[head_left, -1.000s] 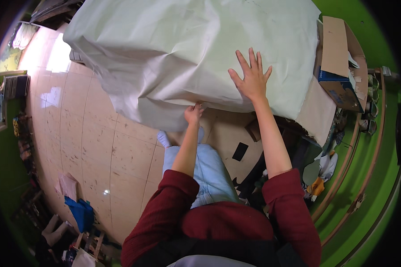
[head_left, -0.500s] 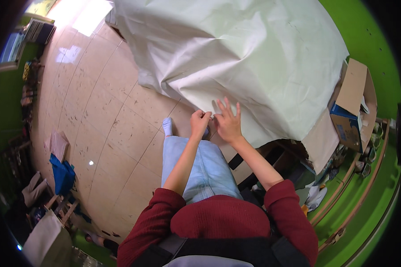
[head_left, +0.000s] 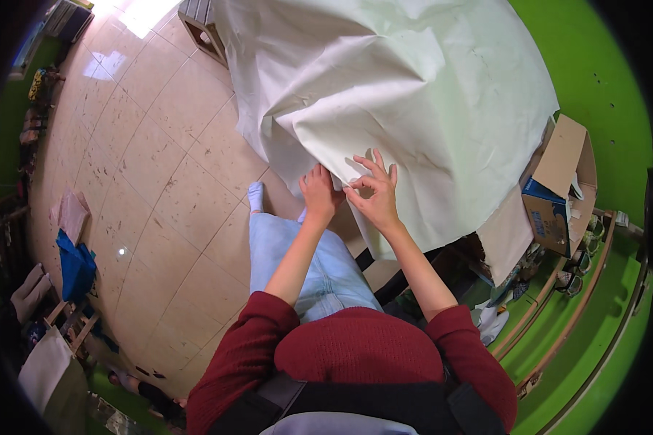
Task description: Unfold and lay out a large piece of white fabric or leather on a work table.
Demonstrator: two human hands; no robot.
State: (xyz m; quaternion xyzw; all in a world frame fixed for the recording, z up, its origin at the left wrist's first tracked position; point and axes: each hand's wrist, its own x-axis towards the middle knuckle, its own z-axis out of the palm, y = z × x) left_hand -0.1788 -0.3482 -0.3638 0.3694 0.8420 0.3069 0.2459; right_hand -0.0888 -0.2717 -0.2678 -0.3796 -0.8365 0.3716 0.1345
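A large white sheet (head_left: 479, 138) with a soft, leathery look lies in folds before me, its near edge hanging down toward my lap. My left hand (head_left: 319, 194) is closed at that edge, knuckles up, with the cloth between its curled fingers; its thumb is hidden. Right beside it, my right hand (head_left: 374, 197) pinches the sheet's edge between thumb and forefinger, and its other fingers fan upward. Whether anything small, such as a pin or thread, sits in the pinch is too fine to make out.
An open cardboard box (head_left: 559, 185) stands at the right by the green wall (head_left: 595, 80). Wooden rails (head_left: 559, 330) with hung items run below it. On the tiled floor (head_left: 167, 196) to the left lies a blue bag (head_left: 76, 264). A wooden-sided object (head_left: 203, 32) shows at the sheet's far left.
My left hand has gone from a fingertip pinch to curling over the sheet's edge. The edge is lifted between my hands, and my right hand still pinches. The view has shifted slightly.
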